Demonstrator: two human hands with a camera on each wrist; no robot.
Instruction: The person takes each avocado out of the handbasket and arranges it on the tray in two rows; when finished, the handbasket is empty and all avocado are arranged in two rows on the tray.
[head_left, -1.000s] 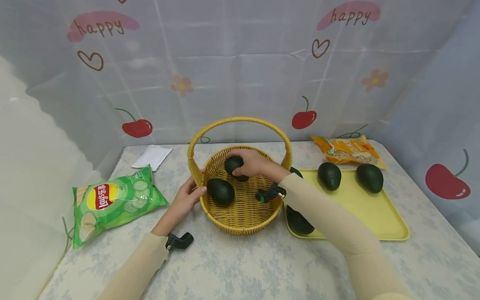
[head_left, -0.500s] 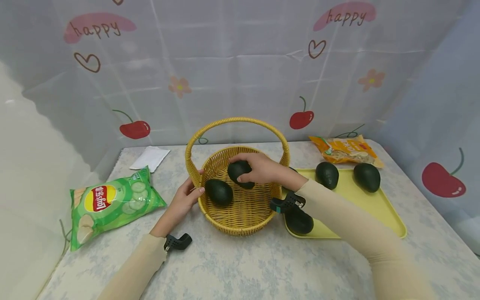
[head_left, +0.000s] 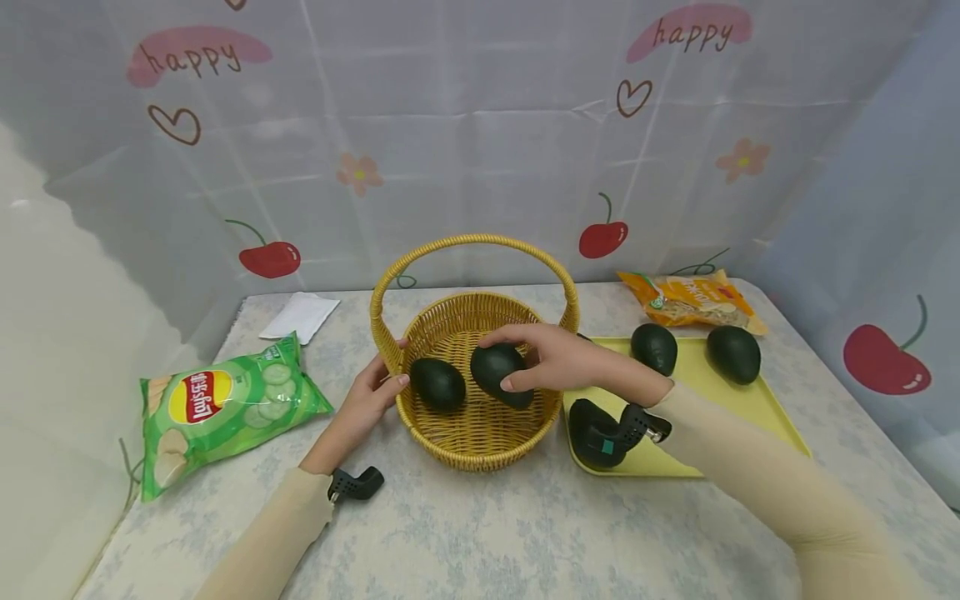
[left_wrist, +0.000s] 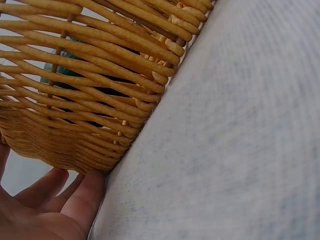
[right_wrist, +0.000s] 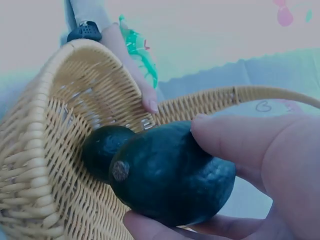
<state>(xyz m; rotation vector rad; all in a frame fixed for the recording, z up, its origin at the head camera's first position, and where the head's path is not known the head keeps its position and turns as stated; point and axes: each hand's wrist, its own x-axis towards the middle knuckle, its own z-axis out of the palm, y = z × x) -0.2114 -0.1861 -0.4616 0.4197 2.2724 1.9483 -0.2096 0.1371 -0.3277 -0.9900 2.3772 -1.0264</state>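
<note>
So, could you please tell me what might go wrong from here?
The avocado in the right hand looks smooth, so it could slip. If dropped, it might bump the other avocado lying in the basket. The left hand touches the basket's side, so a push might shift it.

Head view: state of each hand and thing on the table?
Basket, upright, handle raised
Left hand, touching basket
Held avocado, looks whole
Right hand, gripping held avocado
Other basket avocado, looks whole
Tray, flat
Tray avocados, look whole
Chip bag, puffed, no opening visible
Orange packet, no opening visible
White packet, lying flat
</note>
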